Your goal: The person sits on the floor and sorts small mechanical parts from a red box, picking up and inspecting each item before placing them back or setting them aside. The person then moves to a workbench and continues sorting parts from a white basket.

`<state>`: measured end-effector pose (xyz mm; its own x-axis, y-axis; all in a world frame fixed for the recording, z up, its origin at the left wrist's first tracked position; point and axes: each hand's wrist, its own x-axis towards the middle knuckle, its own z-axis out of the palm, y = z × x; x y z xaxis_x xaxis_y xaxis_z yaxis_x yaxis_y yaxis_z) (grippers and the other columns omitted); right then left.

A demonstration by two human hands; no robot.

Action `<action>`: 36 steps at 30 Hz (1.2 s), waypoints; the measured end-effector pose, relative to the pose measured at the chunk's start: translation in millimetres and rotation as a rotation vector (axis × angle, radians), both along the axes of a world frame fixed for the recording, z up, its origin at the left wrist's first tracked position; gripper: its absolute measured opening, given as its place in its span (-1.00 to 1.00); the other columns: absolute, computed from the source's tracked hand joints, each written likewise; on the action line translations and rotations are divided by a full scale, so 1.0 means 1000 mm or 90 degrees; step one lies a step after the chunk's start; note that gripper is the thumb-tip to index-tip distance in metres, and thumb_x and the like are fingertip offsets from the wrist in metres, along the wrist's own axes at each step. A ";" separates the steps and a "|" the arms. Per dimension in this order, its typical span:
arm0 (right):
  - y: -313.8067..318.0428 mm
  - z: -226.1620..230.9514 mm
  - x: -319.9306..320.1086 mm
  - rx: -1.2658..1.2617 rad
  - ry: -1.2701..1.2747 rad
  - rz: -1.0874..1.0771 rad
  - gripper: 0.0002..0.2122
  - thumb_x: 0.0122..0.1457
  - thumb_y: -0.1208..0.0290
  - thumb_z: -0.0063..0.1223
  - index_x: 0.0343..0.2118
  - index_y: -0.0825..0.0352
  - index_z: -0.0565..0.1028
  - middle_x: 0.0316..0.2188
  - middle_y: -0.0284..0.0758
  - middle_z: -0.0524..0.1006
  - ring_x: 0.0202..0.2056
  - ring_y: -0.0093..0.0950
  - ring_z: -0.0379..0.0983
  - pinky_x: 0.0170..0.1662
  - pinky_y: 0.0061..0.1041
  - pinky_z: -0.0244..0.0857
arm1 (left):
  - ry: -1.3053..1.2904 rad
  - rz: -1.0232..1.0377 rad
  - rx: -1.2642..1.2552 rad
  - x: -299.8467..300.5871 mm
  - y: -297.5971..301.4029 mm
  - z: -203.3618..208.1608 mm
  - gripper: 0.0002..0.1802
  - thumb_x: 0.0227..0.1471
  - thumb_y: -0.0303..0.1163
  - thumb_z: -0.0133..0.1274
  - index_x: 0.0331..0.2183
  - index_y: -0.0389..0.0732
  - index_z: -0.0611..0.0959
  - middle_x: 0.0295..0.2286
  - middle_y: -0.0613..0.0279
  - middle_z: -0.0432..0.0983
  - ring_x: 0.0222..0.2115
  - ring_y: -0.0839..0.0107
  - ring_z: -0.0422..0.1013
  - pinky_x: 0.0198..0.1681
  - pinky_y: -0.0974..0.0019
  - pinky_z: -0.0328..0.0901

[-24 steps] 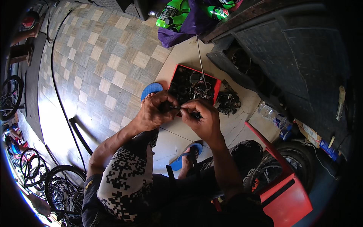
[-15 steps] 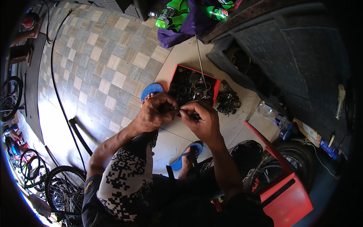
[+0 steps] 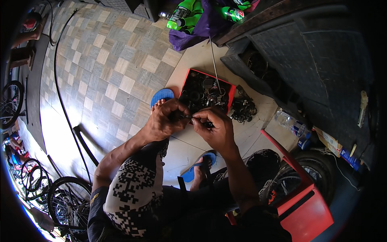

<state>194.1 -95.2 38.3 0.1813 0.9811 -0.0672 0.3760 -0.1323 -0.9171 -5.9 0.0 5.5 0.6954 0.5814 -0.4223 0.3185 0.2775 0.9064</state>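
Close together in the middle, my left hand (image 3: 166, 119) and my right hand (image 3: 216, 126) pinch a small dark part (image 3: 187, 116) between their fingertips. Its kind is too small and dark to make out. Another bit of something dark shows within the curled fingers of my right hand. Just beyond my hands a red box (image 3: 233, 98) holds a jumble of dark metal parts, with a long thin rod (image 3: 214, 64) standing out of it. A pile of dark metal parts (image 3: 243, 107) lies on the floor against the box's right side.
Green bottles (image 3: 186, 13) and a purple bag (image 3: 181, 41) lie at the far side. A red plastic chair (image 3: 306, 218) and a bicycle wheel (image 3: 318, 171) stand at the right, near clear plastic bottles (image 3: 285, 120). Bicycles (image 3: 68, 203) and a long black hose (image 3: 57, 80) are at the left.
Almost nothing differs. Both hands keep the same pinch on the small dark part, and the view has shifted very slightly.
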 end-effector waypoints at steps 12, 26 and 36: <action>0.001 0.001 0.000 -0.013 0.010 0.001 -0.86 0.10 0.58 0.33 -0.28 0.38 0.62 -0.35 -0.30 0.62 -0.39 -0.50 0.62 -0.32 -0.55 0.54 | 0.014 0.006 -0.019 0.000 0.000 0.001 -0.76 -0.01 -0.47 0.32 -0.24 -0.06 0.69 -0.26 0.38 0.53 -0.18 0.48 0.45 0.13 0.28 0.18; 0.000 -0.003 -0.001 -0.014 0.018 -0.005 -0.86 0.08 0.58 0.34 -0.29 0.37 0.62 -0.35 -0.30 0.63 -0.40 -0.50 0.62 -0.32 -0.55 0.54 | -0.008 0.025 -0.031 0.000 0.001 0.001 -0.76 -0.03 -0.51 0.31 -0.25 -0.13 0.69 -0.27 0.34 0.54 -0.18 0.47 0.45 0.08 0.31 0.23; 0.001 -0.002 0.000 -0.010 0.014 -0.004 -0.86 0.09 0.57 0.35 -0.29 0.36 0.62 -0.36 -0.32 0.63 -0.40 -0.50 0.62 -0.33 -0.55 0.54 | 0.006 0.017 -0.022 0.001 0.000 -0.001 -0.75 -0.04 -0.51 0.31 -0.24 -0.14 0.68 -0.26 0.32 0.54 -0.18 0.44 0.46 0.08 0.30 0.23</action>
<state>194.3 -94.2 36.1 0.1851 0.9789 -0.0870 0.3556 -0.1492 -0.9226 -5.2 0.4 5.0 0.6756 0.5846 -0.4493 0.3195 0.3171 0.8930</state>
